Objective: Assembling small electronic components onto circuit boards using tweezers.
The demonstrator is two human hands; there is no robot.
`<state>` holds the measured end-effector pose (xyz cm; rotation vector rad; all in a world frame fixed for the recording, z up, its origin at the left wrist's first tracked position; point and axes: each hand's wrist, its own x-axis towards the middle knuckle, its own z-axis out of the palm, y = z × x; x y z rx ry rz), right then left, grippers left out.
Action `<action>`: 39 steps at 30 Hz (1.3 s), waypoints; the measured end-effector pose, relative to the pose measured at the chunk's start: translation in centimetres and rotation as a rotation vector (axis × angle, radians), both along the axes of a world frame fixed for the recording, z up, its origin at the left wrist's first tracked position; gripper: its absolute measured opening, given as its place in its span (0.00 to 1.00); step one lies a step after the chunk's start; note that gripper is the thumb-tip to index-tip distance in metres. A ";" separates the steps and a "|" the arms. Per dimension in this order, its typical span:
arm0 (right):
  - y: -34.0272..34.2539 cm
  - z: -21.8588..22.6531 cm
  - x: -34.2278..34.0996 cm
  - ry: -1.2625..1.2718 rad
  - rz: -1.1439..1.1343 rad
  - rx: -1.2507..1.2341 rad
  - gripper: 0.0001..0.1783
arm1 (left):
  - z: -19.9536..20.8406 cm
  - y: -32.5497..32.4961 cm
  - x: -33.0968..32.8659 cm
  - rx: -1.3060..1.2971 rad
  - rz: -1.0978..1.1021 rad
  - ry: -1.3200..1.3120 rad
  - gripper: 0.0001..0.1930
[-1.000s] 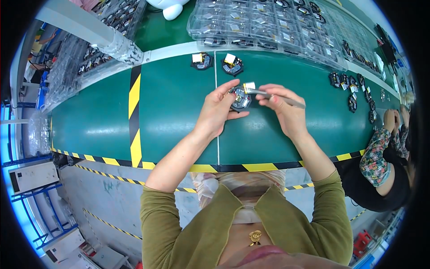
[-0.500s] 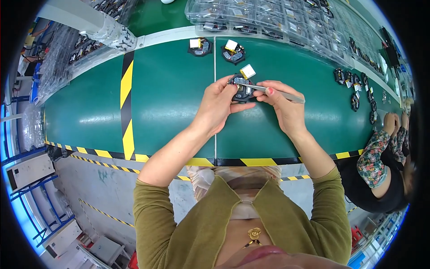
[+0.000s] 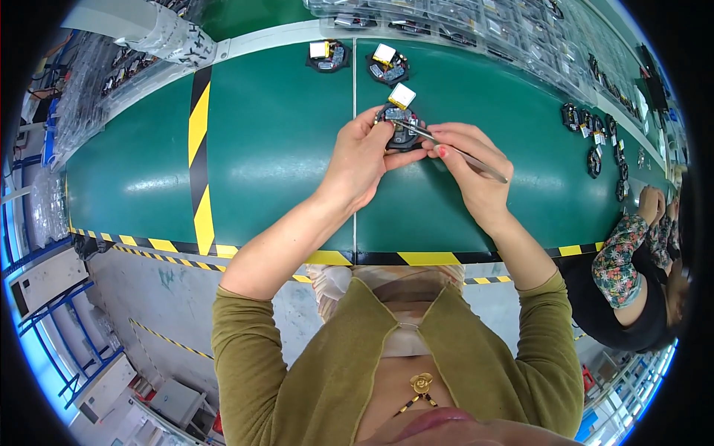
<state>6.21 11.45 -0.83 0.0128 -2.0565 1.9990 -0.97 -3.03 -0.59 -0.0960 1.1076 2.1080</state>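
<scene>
My left hand grips a round black electronic module by its left side, thumb on the near face and fingers behind. Circuit boards and small parts show inside its open housing. A white battery pack with a yellow edge sticks out beyond the module's far rim. Between thumb and fingers, my right hand holds metal tweezers slantwise. Their tips reach into the middle of the module; whether they pinch anything there is too small to tell. Some right fingers touch or nearly touch the module's right edge.
Two similar modules, a left one and a right one, lie ahead on the green bench. Clear plastic trays of modules stand behind. More modules lie at the right, near a co-worker's hands. A wrapped post rises far left.
The tweezers have turned to a steeper slant, tips still in the module. The battery pack has swung slightly left and away from me. The whole view has shifted a little.
</scene>
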 end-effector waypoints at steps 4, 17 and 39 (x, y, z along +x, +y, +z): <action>0.0 -0.2 0.0 0.039 0.000 0.175 0.08 | -0.3 0.0 0.0 0.006 0.009 -0.003 0.11; 1.5 0.2 -0.6 -0.240 0.039 -0.515 0.11 | 0.3 0.1 0.0 0.037 -0.051 0.019 0.13; 0.7 0.4 -0.6 -0.268 -0.055 -0.577 0.12 | -0.2 0.2 0.1 0.078 -0.004 0.015 0.12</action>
